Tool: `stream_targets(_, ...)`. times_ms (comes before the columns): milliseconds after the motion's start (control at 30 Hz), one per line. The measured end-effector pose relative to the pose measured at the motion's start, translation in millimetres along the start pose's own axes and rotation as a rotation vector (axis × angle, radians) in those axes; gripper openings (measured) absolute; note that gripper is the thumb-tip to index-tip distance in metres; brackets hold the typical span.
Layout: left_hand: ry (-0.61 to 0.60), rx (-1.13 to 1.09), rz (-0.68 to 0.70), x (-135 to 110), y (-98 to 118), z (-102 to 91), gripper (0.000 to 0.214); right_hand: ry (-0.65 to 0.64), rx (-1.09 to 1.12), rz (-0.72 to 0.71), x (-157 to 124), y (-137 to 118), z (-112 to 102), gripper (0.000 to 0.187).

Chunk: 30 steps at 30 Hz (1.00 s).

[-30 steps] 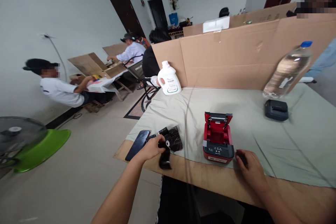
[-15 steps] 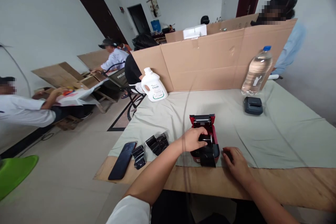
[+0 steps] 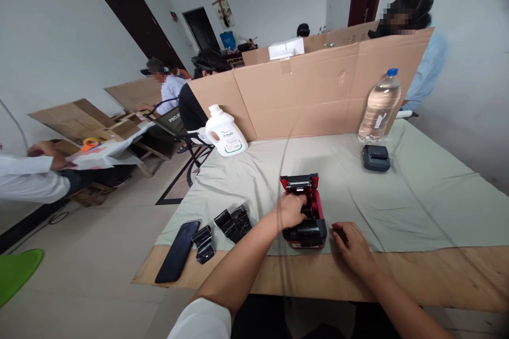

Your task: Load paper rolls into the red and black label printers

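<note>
A small red and black printer (image 3: 321,206), seemingly a label printer, sits on the cloth with its lid raised at the back. My left hand (image 3: 291,208) reaches into its bay, fingers bent around a black roll (image 3: 308,212) that is mostly hidden by them. A black strip (image 3: 310,231) from the roll lies over the printer's front. Just right of the printer, my right hand (image 3: 352,241) rests on the table edge, loosely curled, thumb and fingers apart, holding nothing. Crumpled black strips (image 3: 234,222) and a dark phone (image 3: 177,252) lie to the left.
A white jug (image 3: 226,135) stands at the back left of the cloth-covered table (image 3: 262,169). Behind is a cardboard partition (image 3: 302,95). At the back right are a water bottle (image 3: 379,108) and a small dark device (image 3: 376,158). Other people sit beyond the table.
My left hand has moved deeper into the printer with the black roll. The black strip has drawn up from the front edge. My right hand stays beside the printer; the view has shifted slightly.
</note>
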<state>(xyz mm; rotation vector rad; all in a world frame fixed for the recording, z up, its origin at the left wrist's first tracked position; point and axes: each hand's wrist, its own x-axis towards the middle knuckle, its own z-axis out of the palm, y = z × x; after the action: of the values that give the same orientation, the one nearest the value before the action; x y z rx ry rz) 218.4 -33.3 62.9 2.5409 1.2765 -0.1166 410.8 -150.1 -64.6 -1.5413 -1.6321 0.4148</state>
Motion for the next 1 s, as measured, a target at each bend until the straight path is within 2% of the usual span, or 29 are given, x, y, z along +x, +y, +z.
stream_targets(100,0.043,0.028,0.014,2.9,-1.1,4.7,0.030,0.001,0.003,0.000,-0.1,0.0,0.4,0.018)
stream_targets(267,0.040,0.021,0.007,7.1,-2.9,11.1,0.030,0.004,-0.006,0.000,-0.1,1.6,1.5,0.018)
stream_targets(367,0.075,-0.055,0.042,1.4,-2.6,9.8,0.029,0.002,-0.012,0.001,-0.2,0.6,0.8,0.018)
stream_targets(433,0.141,-0.160,0.075,-6.6,-2.0,8.6,0.023,0.001,-0.016,-0.002,-0.2,-1.1,-0.2,0.018)
stream_targets(533,0.373,-0.335,0.088,-19.8,-3.8,8.2,0.014,0.001,-0.024,-0.002,0.1,-3.4,-1.5,0.018)
stream_targets(633,0.757,-0.413,0.046,-25.8,-12.9,7.8,0.021,0.000,-0.029,0.002,0.6,-3.3,-1.4,0.018)
stream_targets(700,0.899,-0.418,0.029,-24.0,-22.3,7.3,0.032,-0.003,-0.030,0.000,0.7,-1.9,-0.6,0.018)
stream_targets(767,0.873,-0.469,0.062,-20.4,-30.9,7.9,0.045,-0.006,-0.030,-0.003,0.7,-0.5,0.3,0.019)
stream_targets(867,0.806,-0.611,0.137,-19.5,-35.8,13.7,0.051,-0.010,-0.031,-0.001,0.3,0.3,0.7,0.019)
stream_targets(1000,0.899,-0.707,0.203,-33.7,-29.8,32.6,0.049,-0.011,-0.033,0.002,0.3,-0.1,0.5,0.020)
